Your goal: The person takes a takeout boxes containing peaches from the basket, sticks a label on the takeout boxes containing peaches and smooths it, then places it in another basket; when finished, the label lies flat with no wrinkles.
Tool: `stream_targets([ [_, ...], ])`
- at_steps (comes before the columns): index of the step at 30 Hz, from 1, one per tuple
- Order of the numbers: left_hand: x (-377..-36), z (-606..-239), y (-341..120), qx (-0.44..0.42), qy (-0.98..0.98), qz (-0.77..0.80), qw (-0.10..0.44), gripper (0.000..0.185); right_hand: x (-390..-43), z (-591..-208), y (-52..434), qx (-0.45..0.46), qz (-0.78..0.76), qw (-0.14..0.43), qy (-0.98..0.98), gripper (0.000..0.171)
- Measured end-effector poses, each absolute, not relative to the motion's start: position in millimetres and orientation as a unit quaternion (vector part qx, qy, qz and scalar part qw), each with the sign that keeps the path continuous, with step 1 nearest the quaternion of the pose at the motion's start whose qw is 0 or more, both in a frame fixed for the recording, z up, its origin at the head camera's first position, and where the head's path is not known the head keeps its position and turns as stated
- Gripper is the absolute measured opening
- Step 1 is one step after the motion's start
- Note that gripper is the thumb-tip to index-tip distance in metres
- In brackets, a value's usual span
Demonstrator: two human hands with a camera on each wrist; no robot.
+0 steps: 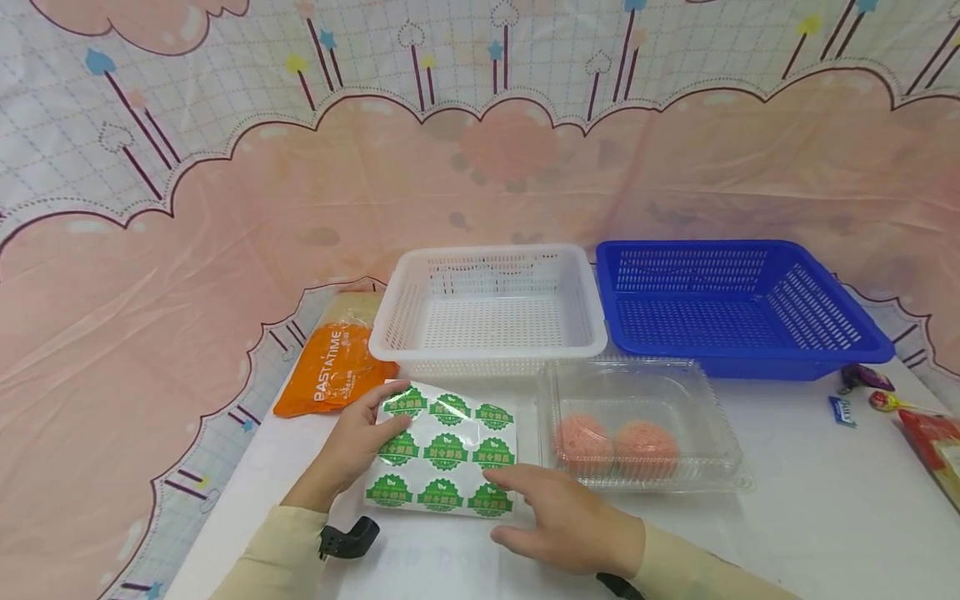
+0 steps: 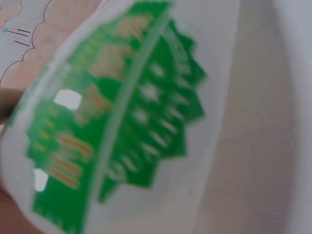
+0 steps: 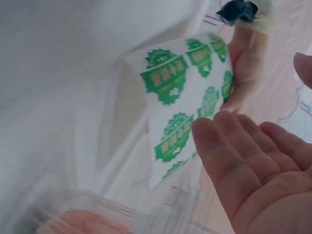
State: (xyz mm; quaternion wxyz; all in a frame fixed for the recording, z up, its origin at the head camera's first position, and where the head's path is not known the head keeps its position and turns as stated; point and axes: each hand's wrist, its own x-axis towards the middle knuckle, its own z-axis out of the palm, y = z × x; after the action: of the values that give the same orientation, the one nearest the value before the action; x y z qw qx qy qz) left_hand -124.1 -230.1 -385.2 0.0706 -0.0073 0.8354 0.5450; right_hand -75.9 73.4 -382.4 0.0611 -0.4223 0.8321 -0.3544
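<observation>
A white sheet of round green stickers (image 1: pixel 447 450) is held above the table by my left hand (image 1: pixel 358 446), thumb on top at its left edge. In the left wrist view one blurred green sticker (image 2: pixel 112 112) fills much of the picture, and the sheet bows. My right hand (image 1: pixel 566 517) is spread at the sheet's lower right, index fingertip by a sticker; whether it touches cannot be told. Seen from the right wrist, the fingers (image 3: pixel 229 161) are extended and grip nothing. Right of the sheet stands a clear plastic box (image 1: pixel 637 392) with two pink round items (image 1: pixel 647 450) inside.
Behind the sheet and box stand a white basket (image 1: pixel 487 342) and a blue basket (image 1: pixel 750 365). An orange PASTATIME bag (image 1: pixel 333 367) lies at the left. Small wrapped sweets (image 1: pixel 842 411), a lollipop (image 1: pixel 885 402) and a red packet (image 1: pixel 933 450) lie at the right.
</observation>
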Motion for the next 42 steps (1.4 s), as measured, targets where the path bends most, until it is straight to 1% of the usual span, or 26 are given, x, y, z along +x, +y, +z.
stream_targets([
  [6, -121, -382, -225, -0.008, 0.826, 0.56, 0.066, 0.057, -80, -372, 66, -0.429, -0.37, 0.018, 0.824, 0.047],
  [10, -118, -379, -221, -0.004, 0.823, 0.565, 0.06, 0.058, -86, -367, 57, -0.404, -0.377, 0.023, 0.833, 0.046],
  [15, -114, -372, -214, 0.003, 0.824, 0.564, 0.055, 0.058, -99, -364, 44, -0.384, -0.396, 0.02, 0.834, 0.048],
  [21, -109, -364, -206, 0.016, 0.824, 0.564, 0.053, 0.058, -113, -356, 34, -0.395, -0.403, 0.011, 0.825, 0.051],
  [34, -99, -350, -193, 0.072, 0.825, 0.56, 0.03, 0.055, -124, -345, 28, -0.379, -0.438, 0.02, 0.815, 0.051],
  [42, -99, -350, -191, 0.069, 0.826, 0.559, 0.025, 0.054, -126, -343, 28, -0.387, -0.459, 0.013, 0.8, 0.048],
])
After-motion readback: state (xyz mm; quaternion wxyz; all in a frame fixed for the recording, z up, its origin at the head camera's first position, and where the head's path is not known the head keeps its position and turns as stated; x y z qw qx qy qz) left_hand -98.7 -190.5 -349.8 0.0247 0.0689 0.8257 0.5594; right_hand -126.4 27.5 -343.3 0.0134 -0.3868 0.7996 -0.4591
